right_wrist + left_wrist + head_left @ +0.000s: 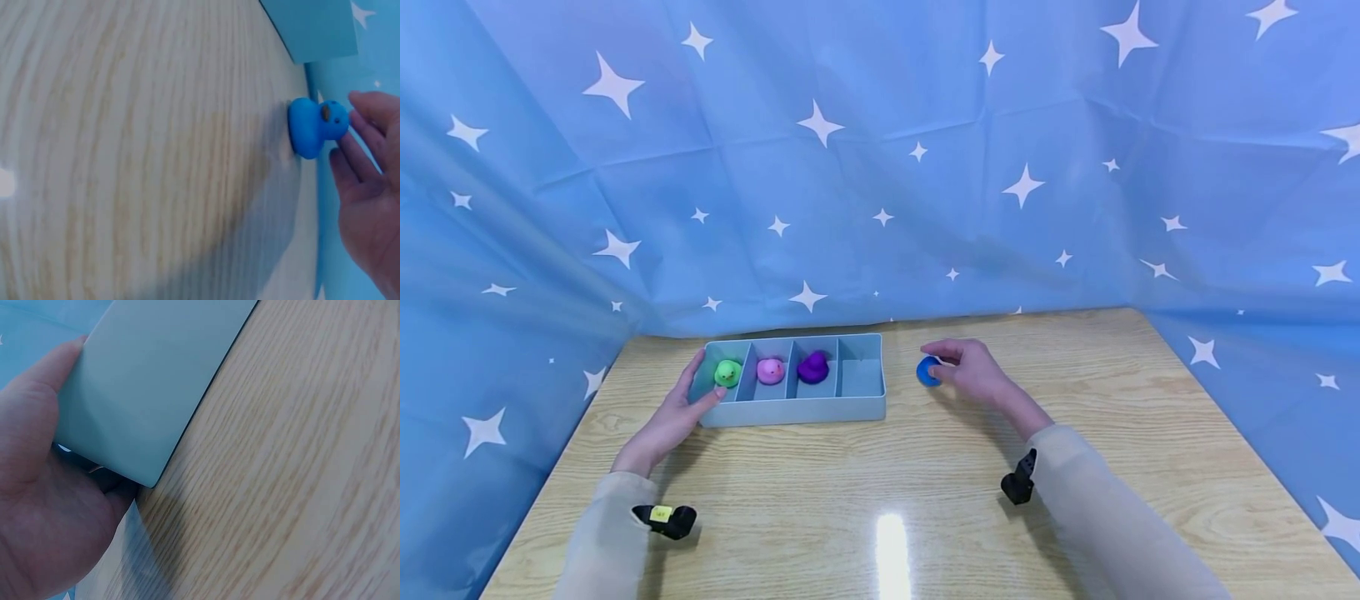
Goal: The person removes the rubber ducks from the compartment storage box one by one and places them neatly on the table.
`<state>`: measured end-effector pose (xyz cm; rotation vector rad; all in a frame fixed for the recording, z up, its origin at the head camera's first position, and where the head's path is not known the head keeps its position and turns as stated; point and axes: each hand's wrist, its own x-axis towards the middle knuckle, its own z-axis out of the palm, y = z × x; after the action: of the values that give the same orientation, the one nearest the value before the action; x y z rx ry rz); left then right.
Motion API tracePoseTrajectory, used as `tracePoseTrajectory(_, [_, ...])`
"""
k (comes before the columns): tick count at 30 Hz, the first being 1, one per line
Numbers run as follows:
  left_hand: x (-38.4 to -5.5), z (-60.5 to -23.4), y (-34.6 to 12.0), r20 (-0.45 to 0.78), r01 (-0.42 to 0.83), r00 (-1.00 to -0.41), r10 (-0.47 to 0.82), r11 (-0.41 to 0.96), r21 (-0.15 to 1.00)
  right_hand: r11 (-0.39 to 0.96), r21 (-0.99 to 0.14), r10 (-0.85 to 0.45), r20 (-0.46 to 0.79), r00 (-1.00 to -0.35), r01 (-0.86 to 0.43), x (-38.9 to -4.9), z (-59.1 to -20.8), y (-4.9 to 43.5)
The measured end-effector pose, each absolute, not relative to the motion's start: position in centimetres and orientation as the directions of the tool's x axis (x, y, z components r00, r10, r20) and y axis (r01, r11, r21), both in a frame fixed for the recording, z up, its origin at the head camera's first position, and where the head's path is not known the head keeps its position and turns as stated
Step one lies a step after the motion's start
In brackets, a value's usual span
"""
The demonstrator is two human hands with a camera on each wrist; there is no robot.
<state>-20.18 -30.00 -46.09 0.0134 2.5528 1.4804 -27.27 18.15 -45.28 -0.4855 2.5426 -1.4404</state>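
A light blue divided box [793, 411] sits on the table. My left hand [673, 417] grips its left end, the thumb [53, 365] against the wall and the other fingers round the end. In its compartments, left to right, are a green rubber duck [727, 373], a pink duck [770, 371] and a purple duck [813, 367]; the rightmost compartment holds nothing. Right of the box a blue rubber duck [306, 128] stands upright on the table. My right hand [973, 371] is at this duck, thumb and fingers spread about its head without closing on it.
The wood-grain table [820, 500] carries a bright light reflection near its front. A blue cloth with white stars [880, 167] hangs behind the table and along both sides. Small black cameras [1018, 479] are worn on both wrists.
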Motion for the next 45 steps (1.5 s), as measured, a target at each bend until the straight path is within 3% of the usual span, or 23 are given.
tracePoseTrajectory(14, [-20.2,-46.1,-30.0,-0.172,-0.1,-0.98,0.099,0.503,0.859,0.427,-0.861,-0.401,0.093,-0.911,-0.276,-27.6,-43.2,17.3])
tracePoseTrajectory(45, [-20.0,-45.7,-29.6,-0.169,-0.099,-0.981,0.093,0.508,0.856,0.397,-0.837,-0.549,0.112,-0.828,-0.377,-27.1,-38.5,9.8])
